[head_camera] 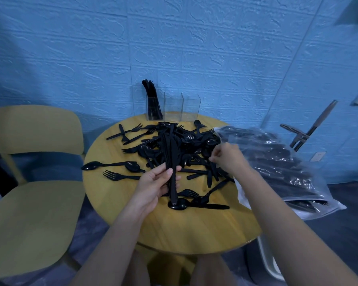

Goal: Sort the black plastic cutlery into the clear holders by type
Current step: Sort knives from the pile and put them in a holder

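A round wooden table (174, 230) with a smooth yellow grain carries a loose heap of black plastic cutlery (186, 145) spread over its middle and far half: glossy spoons, forks and knives lying crossed over one another. No writing or brand can be read anywhere.

The person's left hand (155, 184) grips a bundle of knives (171, 159), thumb and fingers curled round the handles, blades pointing toward the far edge. The right hand (228, 156) reaches into the right side of the heap, fingertips pinching at a piece there; which piece cannot be told.

At the table's far edge stand three clear holders (173, 106), square and thin-walled, side by side. The left one holds upright knives.

A crinkled clear plastic bag (277, 170) of more black cutlery overhangs the table's right edge. A yellow chair (31, 213) stands to the left, before a textured blue wall (194, 48).
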The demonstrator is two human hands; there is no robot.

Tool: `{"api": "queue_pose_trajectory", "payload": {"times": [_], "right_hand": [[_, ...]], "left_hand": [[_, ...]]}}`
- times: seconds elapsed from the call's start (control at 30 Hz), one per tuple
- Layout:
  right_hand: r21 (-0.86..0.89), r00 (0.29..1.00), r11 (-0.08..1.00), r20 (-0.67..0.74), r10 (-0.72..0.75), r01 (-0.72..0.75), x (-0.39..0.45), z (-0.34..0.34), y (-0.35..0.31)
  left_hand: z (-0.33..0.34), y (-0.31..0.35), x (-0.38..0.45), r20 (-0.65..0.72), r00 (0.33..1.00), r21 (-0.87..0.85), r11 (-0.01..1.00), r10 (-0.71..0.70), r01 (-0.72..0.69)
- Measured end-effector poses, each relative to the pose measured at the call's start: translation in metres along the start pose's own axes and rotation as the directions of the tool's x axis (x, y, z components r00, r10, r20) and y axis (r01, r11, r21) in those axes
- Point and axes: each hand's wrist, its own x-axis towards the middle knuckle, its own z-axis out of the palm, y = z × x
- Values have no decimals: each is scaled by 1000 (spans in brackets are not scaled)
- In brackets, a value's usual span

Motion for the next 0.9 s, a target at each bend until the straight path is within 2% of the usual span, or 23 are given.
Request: {"api": "queue_pose_trajectory", "payload": {"times": [0.1,0.17,0.27,0.33,0.43,0.53,0.63,0.7,0.77,0.9], "right_hand": [[18,987,992,106,-123,122,0,6,-2],[-48,965,980,188,-182,194,4,13,-6],[-172,934,955,307,-182,243,10,21,-10],[-180,923,948,335,-192,262,13,22,-10],[-103,918,952,312,-245,289,12,15,-7],[37,939,961,207,-274,273,8,7,-4],[299,974,934,46,-222,199,4,-1,-2],[535,990,834,-42,-136,137,2,-7,-3],[722,995,684,-80,-64,102,-1,-12,-5],[893,996,443,-79,-29,84,-6,-15,-7]], "left_hand": [[0,1,0,-7,1000,-5,1000,4,-4],[0,1,0,-12,1000,-10,1000,6,-6],[0,1,-1,-14,1000,-3,1000,9,-9],[0,1,-1,-15,1000,-4,1000,13,-13],[0,2,-1,-32,999,-16,1000,21,-21],[-1,2,0,-47,998,-37,999,30,-32],[-1,3,0,-50,998,-47,998,33,-35],[-2,3,-1,-47,998,-45,998,30,-32],[-2,3,-1,-46,999,-46,999,24,-26],[-3,2,-1,-45,999,-48,999,19,-21]]}}
